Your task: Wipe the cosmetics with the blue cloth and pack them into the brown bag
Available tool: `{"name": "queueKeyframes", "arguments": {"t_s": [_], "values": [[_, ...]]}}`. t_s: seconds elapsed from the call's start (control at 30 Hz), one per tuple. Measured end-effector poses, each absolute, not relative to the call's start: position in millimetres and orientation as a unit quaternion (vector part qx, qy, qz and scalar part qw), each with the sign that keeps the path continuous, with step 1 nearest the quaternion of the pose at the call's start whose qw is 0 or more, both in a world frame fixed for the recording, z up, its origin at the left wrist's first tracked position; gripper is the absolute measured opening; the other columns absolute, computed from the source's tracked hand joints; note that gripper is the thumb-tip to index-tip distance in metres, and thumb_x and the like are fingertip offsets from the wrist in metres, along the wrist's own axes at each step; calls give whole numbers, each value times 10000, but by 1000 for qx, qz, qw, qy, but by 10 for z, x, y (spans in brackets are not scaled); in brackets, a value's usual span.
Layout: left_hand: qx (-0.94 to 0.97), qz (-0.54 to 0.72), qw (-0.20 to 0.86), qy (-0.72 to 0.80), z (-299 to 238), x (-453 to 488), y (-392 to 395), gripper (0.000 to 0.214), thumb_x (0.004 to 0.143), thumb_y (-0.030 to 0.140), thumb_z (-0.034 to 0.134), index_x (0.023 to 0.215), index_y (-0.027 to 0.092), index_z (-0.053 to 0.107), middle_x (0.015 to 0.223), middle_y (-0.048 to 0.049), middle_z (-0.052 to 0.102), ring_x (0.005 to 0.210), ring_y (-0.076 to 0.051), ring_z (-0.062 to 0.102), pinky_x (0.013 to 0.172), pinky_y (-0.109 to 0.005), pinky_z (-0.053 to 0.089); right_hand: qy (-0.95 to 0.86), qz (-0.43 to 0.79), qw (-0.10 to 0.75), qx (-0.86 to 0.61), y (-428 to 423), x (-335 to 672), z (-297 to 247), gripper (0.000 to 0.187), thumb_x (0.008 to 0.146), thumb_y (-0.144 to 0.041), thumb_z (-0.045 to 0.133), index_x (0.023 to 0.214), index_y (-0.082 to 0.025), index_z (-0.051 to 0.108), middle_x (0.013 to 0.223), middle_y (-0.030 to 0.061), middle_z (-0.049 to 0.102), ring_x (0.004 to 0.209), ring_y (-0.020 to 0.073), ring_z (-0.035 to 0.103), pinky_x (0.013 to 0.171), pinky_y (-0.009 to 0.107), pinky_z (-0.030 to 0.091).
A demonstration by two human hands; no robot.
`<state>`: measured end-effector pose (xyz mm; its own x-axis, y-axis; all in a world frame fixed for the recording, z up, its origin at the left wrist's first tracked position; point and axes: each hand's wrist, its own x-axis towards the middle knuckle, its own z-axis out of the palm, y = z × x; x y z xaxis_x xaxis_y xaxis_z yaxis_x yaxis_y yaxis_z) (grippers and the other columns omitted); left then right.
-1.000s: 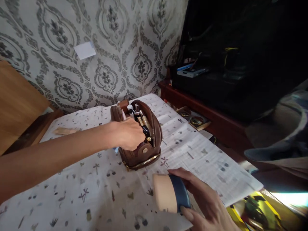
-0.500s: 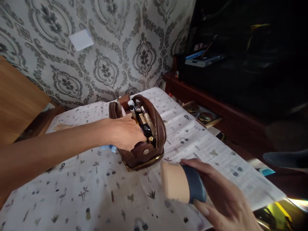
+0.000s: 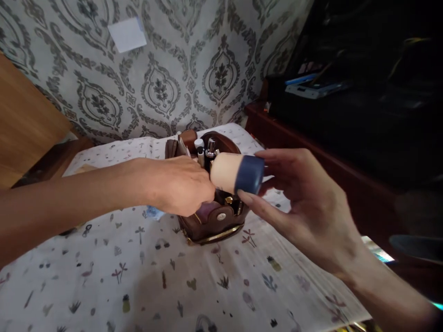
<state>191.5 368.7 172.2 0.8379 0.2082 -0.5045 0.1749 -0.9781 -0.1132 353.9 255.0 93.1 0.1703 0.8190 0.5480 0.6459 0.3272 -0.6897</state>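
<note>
My right hand [image 3: 297,198] grips a small peach container with a dark blue cap [image 3: 226,171] by its cap, fingers and thumb on opposite sides. It is tilted on its side over the open brown makeup bag [image 3: 214,226]. My left hand [image 3: 183,184] reaches over the bag's left side with its fingers curled down. Those fingertips are hidden, so what they hold cannot be made out. Out of the bag's opening stick several cosmetics, among them a tube with a white cap [image 3: 199,144] and a bottle with a shiny cap [image 3: 211,146].
The bag stands on a white printed cloth [image 3: 138,276]. Behind it rises a patterned wall [image 3: 159,92] with a white card [image 3: 127,34]. A dark red wooden edge [image 3: 294,143] runs along the right, and a wooden panel [image 3: 27,124] stands at left.
My right hand has carried the peach container up and away from me, from in front of the bag to above its opening. My left hand stays at the bag. The view has shifted slightly.
</note>
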Motion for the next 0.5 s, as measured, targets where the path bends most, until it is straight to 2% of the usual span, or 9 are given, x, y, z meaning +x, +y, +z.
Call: {"name": "queueKeyframes", "arguments": {"t_s": [0.1,0.17,0.37,0.43,0.5], "values": [[-965,235,-7,-117,1772,1830,3693,235,704,10,544,583,186,641,471,22,555,412,-116,384,534,-294,290,-665,73,461,-583,2681,3495,962,436,837,-446,698,1195,-235,565,1067,76,669,808,238,663,649,375,576],[-963,243,-5,-119,1806,1789,3685,240,703,4,549,574,189,629,460,30,539,396,-115,368,532,-293,297,-684,60,432,-585,2738,3462,961,408,845,-408,687,1191,-224,576,1049,76,672,785,230,659,637,362,562],[-948,290,49,-120,1816,1713,3661,241,729,21,545,656,193,697,547,-12,631,457,-163,498,567,-303,347,-785,54,288,-545,2840,3348,975,374,859,-273,660,1222,-198,604,1060,91,667,888,226,658,732,328,534],[-953,271,26,-131,1781,1675,3679,234,704,19,548,617,191,681,511,-13,606,463,-174,518,577,-308,362,-812,65,225,-534,2860,3328,1007,362,854,-278,667,1202,-186,629,1005,89,670,895,231,648,745,328,520],[-965,213,-42,-148,1741,1632,3707,234,694,42,557,536,198,633,447,-5,552,472,-179,535,606,-312,383,-826,77,178,-529,2883,3316,1052,326,847,-293,674,1153,-184,658,963,81,671,890,232,637,746,326,508]]}}
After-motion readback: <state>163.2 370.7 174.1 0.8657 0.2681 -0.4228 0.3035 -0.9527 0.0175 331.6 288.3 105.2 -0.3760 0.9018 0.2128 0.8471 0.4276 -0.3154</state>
